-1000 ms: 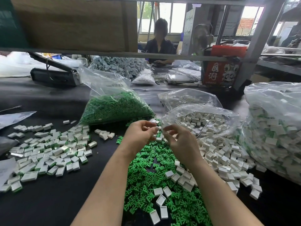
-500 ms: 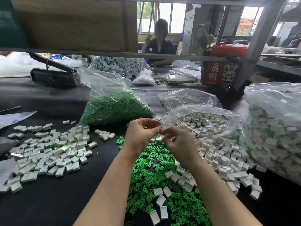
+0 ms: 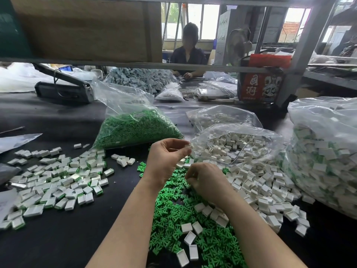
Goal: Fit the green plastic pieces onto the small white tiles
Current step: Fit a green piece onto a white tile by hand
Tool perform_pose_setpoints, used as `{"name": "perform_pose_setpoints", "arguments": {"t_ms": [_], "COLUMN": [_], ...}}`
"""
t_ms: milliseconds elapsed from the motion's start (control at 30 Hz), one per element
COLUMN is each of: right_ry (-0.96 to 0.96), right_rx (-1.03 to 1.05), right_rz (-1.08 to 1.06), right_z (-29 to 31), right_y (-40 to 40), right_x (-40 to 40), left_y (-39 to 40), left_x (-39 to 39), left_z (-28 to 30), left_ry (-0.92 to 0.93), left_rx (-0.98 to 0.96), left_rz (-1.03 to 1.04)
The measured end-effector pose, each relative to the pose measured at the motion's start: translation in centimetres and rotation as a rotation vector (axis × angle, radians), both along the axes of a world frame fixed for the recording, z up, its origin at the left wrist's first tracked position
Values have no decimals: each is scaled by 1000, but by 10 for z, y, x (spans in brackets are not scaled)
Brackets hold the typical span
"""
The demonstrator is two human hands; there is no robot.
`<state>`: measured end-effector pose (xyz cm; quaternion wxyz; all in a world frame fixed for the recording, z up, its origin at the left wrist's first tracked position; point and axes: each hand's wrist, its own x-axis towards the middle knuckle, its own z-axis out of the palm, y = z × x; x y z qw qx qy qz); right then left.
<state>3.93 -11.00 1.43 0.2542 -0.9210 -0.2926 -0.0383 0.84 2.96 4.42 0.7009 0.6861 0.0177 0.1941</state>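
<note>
Loose green plastic pieces lie in a heap on the black table in front of me, with a few white tiles on top. More small white tiles spill from an open clear bag to the right. My left hand is raised above the heap, its curled fingertips pinching a small white tile. My right hand is lower, fingers curled down onto the edge of the green heap; its fingertips hide whatever they hold.
Tiles with green fitted are spread at the left. A bag of green pieces lies behind my hands, and a big bag of fitted tiles at the right. Farther back are a black device, a red box and a seated person.
My hands were together at the fingertips. They have parted: the right hand dropped to the green heap while the left stayed up with the tile.
</note>
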Motion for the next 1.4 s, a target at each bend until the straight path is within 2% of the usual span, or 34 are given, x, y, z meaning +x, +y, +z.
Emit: {"name": "perform_pose_setpoints", "arguments": {"t_ms": [133,267,367,500,767,933,1133,1400], "right_ry": [74,202,330,401,437,456,632,540], "right_rx": [354,673,844,1024,1168,1186,1375,1343], "right_rz": [-61,-31,21,31,81,28,-23,-37], "right_z": [7,19,25,27,31,32,33,32], "right_y": [-4,-10,-11,-12,-11,-12,-12,-10], "right_x": [3,1,0,-1,-4,-3,-2,-1], "left_y": [3,5,7,8,3,3,-3,-8], "left_x": [-1,0,0,0,3,0,-2,-1], "left_z": [-2,-3,-4,-4,-4,-1,1,1], "left_ry": [28,39,45,61,76,68,77,83], "left_rx": [-118,-200,-202,-235,-220,-260,-289,-220], "left_rz": [-20,-21,-17,-41,-51,-93,-144,-129]}}
